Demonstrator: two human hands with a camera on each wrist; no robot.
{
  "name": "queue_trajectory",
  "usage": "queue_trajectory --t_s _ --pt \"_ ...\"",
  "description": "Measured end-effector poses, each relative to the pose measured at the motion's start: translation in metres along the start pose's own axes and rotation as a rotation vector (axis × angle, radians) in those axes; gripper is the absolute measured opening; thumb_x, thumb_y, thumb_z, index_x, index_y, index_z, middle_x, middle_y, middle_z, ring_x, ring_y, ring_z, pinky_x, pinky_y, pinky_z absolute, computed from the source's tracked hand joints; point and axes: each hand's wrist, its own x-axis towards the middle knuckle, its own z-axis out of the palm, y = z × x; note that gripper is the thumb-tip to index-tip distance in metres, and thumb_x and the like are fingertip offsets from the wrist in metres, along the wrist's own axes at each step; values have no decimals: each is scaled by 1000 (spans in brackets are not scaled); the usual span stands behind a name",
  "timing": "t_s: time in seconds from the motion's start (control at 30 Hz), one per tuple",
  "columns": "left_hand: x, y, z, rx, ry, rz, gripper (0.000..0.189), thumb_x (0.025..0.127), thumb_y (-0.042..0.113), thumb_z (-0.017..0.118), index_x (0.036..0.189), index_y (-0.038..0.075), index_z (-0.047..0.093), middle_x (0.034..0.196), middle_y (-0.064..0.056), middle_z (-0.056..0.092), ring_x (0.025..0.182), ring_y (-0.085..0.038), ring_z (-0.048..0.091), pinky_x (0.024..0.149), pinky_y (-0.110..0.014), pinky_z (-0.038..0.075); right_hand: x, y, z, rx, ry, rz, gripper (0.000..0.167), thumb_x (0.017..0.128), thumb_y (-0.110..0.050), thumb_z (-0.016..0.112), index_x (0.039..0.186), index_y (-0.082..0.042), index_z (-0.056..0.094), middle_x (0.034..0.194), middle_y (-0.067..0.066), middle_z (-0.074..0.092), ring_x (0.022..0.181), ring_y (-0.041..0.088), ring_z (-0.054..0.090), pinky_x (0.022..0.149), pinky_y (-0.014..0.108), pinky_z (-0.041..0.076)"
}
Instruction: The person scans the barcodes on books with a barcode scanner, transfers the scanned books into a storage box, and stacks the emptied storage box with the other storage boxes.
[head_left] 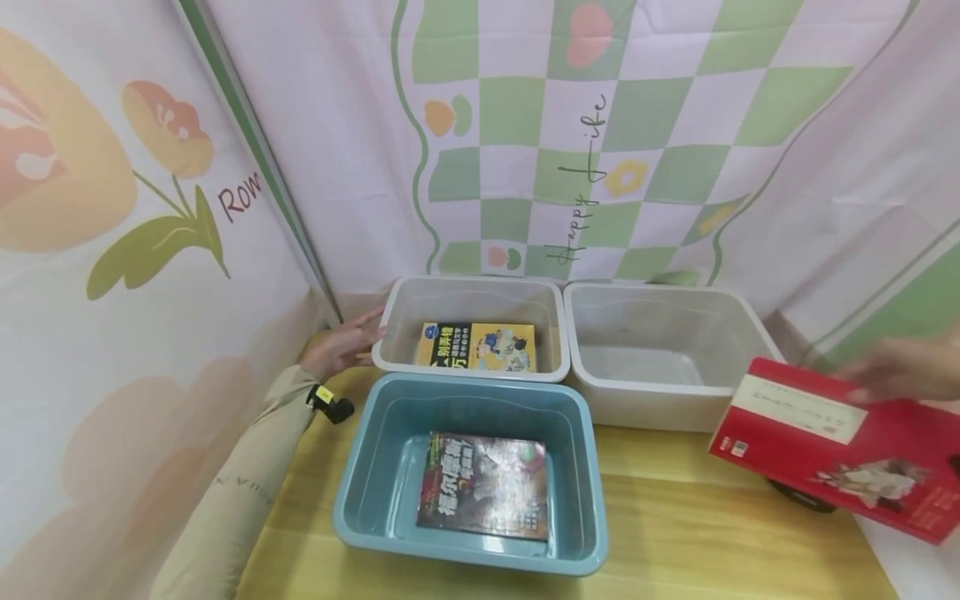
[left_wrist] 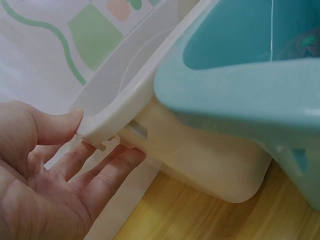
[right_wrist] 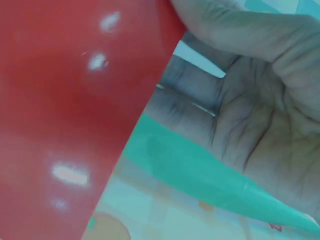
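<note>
1. Right hand (head_left: 903,371) pinches red book (head_left: 798,454) by its edge; right wrist view shows thumb on one face, fingers behind the other
2. Red book is up off the table (head_left: 660,517) at far right, tilted, its lower edge sloping down to the right; in head view it overlaps the front right corner of the right bin
3. Cover is red with a pale label strip near the top, small white square at a corner, pale picture lower down; right wrist view shows glossy red with bright glare spots
4. Left hand (head_left: 341,343) holds left bin (head_left: 468,376) at its outer end: thumb on the rim, fingers under it, pinching the rim; left wrist view shows this clearly
5. Left bin, off-white, has yellow book (head_left: 498,346) lying inside, black panel on its left part, cartoon figures on the right
6. Right bin (head_left: 645,408), also off-white, stands just beside left bin, rims meeting or nearly so
7. Blue bin (head_left: 472,561) stands in front of left bin, nearer the person; dark book (head_left: 483,487) lies flat in it, big pale characters, glare on cover
8. Dark object (head_left: 806,497) partly hidden below red book, can't tell what
9. Left arm has a beige sleeve (head_left: 240,483) and black wrist device (head_left: 330,405) with yellow tag
10. Printed cloth (head_left: 510,100) hangs behind, green and white checks
</note>
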Motion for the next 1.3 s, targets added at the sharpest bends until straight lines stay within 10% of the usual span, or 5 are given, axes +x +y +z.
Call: queue_trajectory --t_s 0.13,0.47,0.7,1.03,1.3 --pt "-1 0 0 4 1 -2 70 111 9 46 170 19 10 170 -22 27 153 -44 31 123 -62 31 9 -11 2 103 -33 -55 33 101 5 59 126 -12 75 102 -13 78 85 9 76 62 29 63" --pt "-5 3 1 -3 -1 10 69 112 9 45 170 18 10 169 -24 26 152 -46 31 123 -61 32 24 -35 6 -78 192 44 32 95 -4 73 119 17 66 95 -20 75 79 0 72 61 26 61" --pt "-6 3 2 6 -1 15 68 112 10 44 170 18 10 169 -24 27 151 -46 32 123 -62 31 32 -62 5 -213 303 105 39 90 -10 80 121 12 70 99 6 78 78 -4 66 62 22 59" --pt "-4 0 0 31 9 26 67 112 11 45 170 17 12 167 -26 30 150 -47 34 121 -62 34 60 -107 -12 -322 498 -9 38 84 -1 84 122 0 76 104 3 78 85 -8 62 66 19 57" --pt "-2 1 0 84 44 27 66 111 11 47 169 17 16 165 -27 34 148 -44 38 108 -48 50 86 -158 -36 -285 507 93 49 89 -5 81 135 4 67 118 16 73 93 15 67 66 19 55"
